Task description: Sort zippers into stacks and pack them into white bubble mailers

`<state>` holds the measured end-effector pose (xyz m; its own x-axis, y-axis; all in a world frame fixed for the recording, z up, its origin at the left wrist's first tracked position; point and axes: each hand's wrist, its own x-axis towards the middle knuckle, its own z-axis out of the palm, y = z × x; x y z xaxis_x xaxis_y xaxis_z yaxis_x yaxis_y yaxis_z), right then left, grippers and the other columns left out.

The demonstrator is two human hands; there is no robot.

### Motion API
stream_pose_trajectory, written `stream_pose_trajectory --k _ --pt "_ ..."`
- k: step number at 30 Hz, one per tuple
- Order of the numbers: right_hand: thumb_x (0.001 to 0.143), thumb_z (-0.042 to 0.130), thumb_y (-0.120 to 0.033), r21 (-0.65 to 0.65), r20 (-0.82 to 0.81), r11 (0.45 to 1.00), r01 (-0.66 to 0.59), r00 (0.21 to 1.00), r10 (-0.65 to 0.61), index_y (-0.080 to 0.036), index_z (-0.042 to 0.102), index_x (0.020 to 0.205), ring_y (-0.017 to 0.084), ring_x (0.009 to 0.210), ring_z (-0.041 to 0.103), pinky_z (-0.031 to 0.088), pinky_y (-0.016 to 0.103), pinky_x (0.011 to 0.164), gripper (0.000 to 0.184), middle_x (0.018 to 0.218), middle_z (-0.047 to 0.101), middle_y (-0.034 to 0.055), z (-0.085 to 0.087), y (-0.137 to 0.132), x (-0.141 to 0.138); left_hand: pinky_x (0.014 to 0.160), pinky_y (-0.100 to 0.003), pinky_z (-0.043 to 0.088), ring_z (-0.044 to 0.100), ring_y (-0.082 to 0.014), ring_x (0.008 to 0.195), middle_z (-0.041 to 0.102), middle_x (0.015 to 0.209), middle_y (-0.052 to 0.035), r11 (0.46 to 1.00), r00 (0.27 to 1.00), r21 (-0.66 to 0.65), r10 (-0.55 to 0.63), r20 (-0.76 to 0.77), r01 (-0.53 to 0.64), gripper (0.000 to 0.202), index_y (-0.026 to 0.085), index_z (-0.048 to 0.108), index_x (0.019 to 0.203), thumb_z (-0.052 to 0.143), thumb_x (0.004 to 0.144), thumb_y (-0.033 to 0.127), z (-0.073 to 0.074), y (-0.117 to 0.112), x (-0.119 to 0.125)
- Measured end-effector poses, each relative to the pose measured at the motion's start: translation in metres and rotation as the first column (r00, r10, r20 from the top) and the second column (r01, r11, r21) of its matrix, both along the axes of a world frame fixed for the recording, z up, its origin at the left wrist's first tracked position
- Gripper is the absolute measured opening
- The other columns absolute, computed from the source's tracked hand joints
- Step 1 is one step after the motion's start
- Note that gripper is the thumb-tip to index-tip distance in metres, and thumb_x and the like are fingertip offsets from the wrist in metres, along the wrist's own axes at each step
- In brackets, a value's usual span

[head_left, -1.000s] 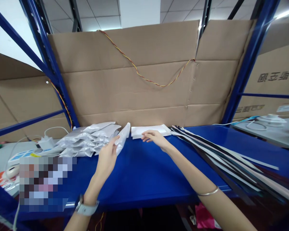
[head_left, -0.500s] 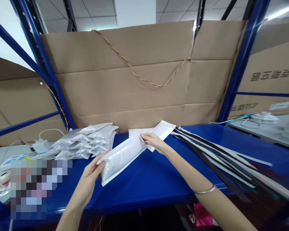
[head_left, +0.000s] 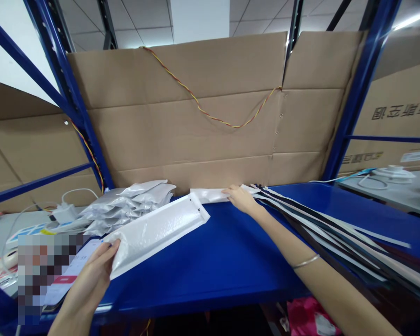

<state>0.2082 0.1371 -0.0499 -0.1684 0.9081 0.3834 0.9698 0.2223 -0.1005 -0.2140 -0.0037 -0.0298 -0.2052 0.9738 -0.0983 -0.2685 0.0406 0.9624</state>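
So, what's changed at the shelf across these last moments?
The left hand has pulled the white bubble mailer down toward the person, lowering it across the blue shelf and holding its near end. The right hand moved rightward off it, onto the white pile. The pouch stack stayed put.

Large dark characters [head_left: 402,112], reversed and unreadable, stand on the cardboard carton [head_left: 399,84]. Below them on the carton, a white label [head_left: 417,156] carries print too small to read.

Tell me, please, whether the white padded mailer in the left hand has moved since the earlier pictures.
Yes: the white padded mailer has moved left and nearer the person, judged against the stack of white pouches beside it.
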Motion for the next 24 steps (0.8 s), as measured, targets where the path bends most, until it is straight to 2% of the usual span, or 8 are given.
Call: stream_pose_trajectory --k 4,7,9,12,14,17,20,24 --pt "0.093 0.044 -0.021 0.039 -0.218 0.999 0.008 0.976 0.001 -0.019 0.053 0.127 0.028 0.112 0.052 0.039 0.041 0.094 0.035 0.118 0.056 0.0172 0.007 0.027 -0.026 0.048 -0.021 0.049 0.066 -0.0191 0.065 0.068 0.081 -0.0030 0.999 0.999 0.004 -0.051 -0.006 0.051 0.028 0.018 0.062 0.089 0.076 0.065 0.023 -0.004 0.000 -0.005" --pt "0.091 0.054 -0.032 0.038 -0.369 0.994 -0.098 0.923 0.105 -0.017 0.055 0.120 0.023 0.106 0.056 0.044 0.043 0.092 0.033 0.119 0.057 0.0116 0.007 0.036 -0.044 0.045 -0.020 0.046 0.064 -0.0169 0.059 0.067 0.077 -0.0015 0.998 0.998 0.025 -0.064 0.012 0.064 0.028 0.017 0.062 0.089 0.077 0.066 0.024 -0.006 0.003 -0.006" --pt "0.090 0.054 -0.034 0.063 -0.480 0.986 -0.154 0.862 0.165 -0.016 0.058 0.114 0.021 0.104 0.058 0.045 0.043 0.091 0.030 0.117 0.059 0.0099 0.008 0.035 -0.051 0.045 -0.021 0.045 0.063 -0.0165 0.057 0.067 0.077 -0.0011 0.997 0.997 0.024 -0.075 0.033 0.075 0.030 0.017 0.062 0.092 0.076 0.066 0.024 -0.008 0.005 -0.007" --pt "0.094 0.041 -0.032 0.125 -0.655 0.980 -0.158 0.729 0.201 -0.015 0.062 0.108 0.021 0.100 0.060 0.046 0.038 0.088 0.031 0.107 0.064 0.0126 0.012 0.020 -0.058 0.046 -0.020 0.045 0.064 -0.0173 0.061 0.069 0.083 -0.0020 0.996 0.994 -0.007 -0.091 0.057 0.092 0.034 0.019 0.063 0.099 0.075 0.067 0.022 -0.009 0.006 -0.004" --pt "0.094 0.035 -0.036 0.138 -0.750 0.974 -0.181 0.623 0.222 -0.014 0.063 0.106 0.020 0.089 0.063 0.049 0.036 0.080 0.037 0.097 0.067 0.0114 0.016 0.005 -0.063 0.048 -0.021 0.046 0.065 -0.0178 0.063 0.069 0.085 -0.0027 0.996 0.994 -0.017 -0.091 0.065 0.092 0.036 0.019 0.063 0.101 0.075 0.067 0.020 -0.009 0.006 0.003" --pt "0.089 0.044 -0.040 0.104 -0.850 0.955 -0.279 0.474 0.231 -0.014 0.065 0.098 0.017 0.077 0.065 0.051 0.031 0.070 0.035 0.087 0.069 0.0094 0.018 -0.020 -0.076 0.059 -0.023 0.051 0.067 -0.0193 0.073 0.070 0.089 -0.0032 0.994 0.990 0.002 -0.112 0.081 0.113 0.041 0.020 0.062 0.109 0.073 0.069 0.020 -0.008 0.004 0.018" --pt "0.082 0.055 -0.038 0.062 -0.914 0.947 -0.315 0.363 0.180 -0.014 0.066 0.098 0.018 0.085 0.064 0.050 0.031 0.073 0.031 0.095 0.069 0.0107 0.014 -0.037 -0.090 0.068 -0.022 0.051 0.067 -0.0198 0.086 0.070 0.099 -0.0033 0.988 0.986 0.047 -0.151 0.067 0.148 0.052 0.024 0.057 0.121 0.073 0.071 0.026 -0.006 0.001 0.033" --pt "0.077 0.063 -0.037 -0.015 -0.962 0.927 -0.375 0.257 0.088 -0.015 0.064 0.105 0.020 0.094 0.060 0.048 0.031 0.075 0.036 0.109 0.066 0.0112 0.009 -0.048 -0.099 0.071 -0.023 0.050 0.064 -0.0225 0.096 0.069 0.103 -0.0056 0.970 0.976 0.116 -0.214 -0.030 0.216 0.059 0.025 0.054 0.128 0.072 0.072 0.032 -0.004 -0.002 0.041"
